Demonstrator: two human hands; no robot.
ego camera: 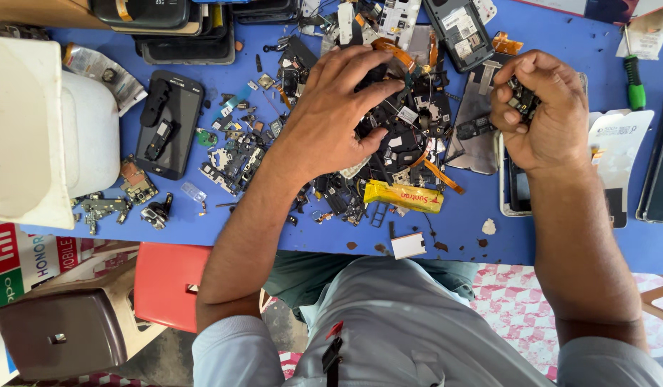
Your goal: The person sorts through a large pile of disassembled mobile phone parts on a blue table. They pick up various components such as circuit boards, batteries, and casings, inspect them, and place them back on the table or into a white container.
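My left hand (331, 115) lies flat, fingers spread, on a heap of small black phone parts (410, 136) with orange flex cables in the middle of the blue table (560, 236). My right hand (543, 107) is curled shut around a handful of small dark parts (521, 100), held just above a phone frame (514, 190) lying open on the table. A yellow flat battery (403, 196) rests at the near edge of the heap.
A black phone (170, 122) lies left of the heap, with circuit boards (134, 183) beside it. A white plastic container (52, 129) stands at far left. A green-handled screwdriver (634, 82) lies at right. More phones sit at the back edge. Red and brown stools stand below.
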